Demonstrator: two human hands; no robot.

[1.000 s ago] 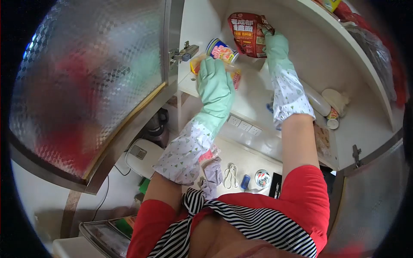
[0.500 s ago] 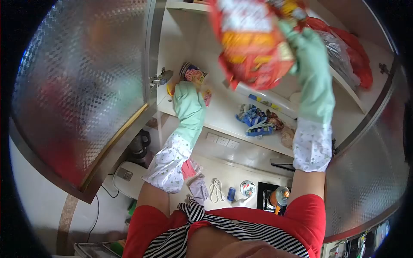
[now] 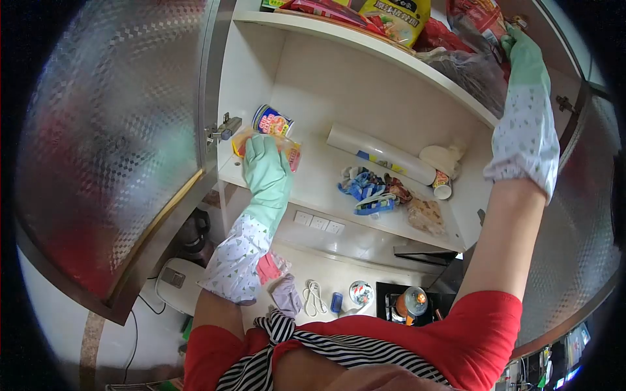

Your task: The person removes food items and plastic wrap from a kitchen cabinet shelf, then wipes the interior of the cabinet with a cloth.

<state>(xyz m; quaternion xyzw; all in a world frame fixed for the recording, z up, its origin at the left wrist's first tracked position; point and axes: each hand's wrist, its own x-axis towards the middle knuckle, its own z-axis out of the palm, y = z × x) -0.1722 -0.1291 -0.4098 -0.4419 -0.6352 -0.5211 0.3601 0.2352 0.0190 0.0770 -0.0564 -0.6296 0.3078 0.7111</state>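
Observation:
My left hand (image 3: 266, 166), in a pale green rubber glove with a patterned white cuff, rests with its fingers curled over a yellow-and-red food packet (image 3: 293, 154). That packet lies on the lower cabinet shelf, partly hidden under the glove. Right behind it a blue noodle cup (image 3: 272, 120) leans tilted. High at the right, my right hand (image 3: 520, 51), gloved alike, grips the edge of a red food packet (image 3: 484, 19) on the upper shelf. Its fingertips are partly hidden. A clear plastic bag (image 3: 473, 75) bulges over the shelf edge below that packet.
A yellow bag (image 3: 398, 19) lies on the upper shelf. Below are a white roll (image 3: 385, 153), bundled blue cloth (image 3: 362, 186), a paper cup (image 3: 442, 186) and a brown packet (image 3: 427, 216). Open glass doors (image 3: 124, 130) flank the cabinet; an orange-handled pot (image 3: 412, 301) sits on the stove.
My right hand has carried the large red packet up and right onto the upper shelf. My left hand stays at the yellow-and-red packet. The view has shifted slightly.

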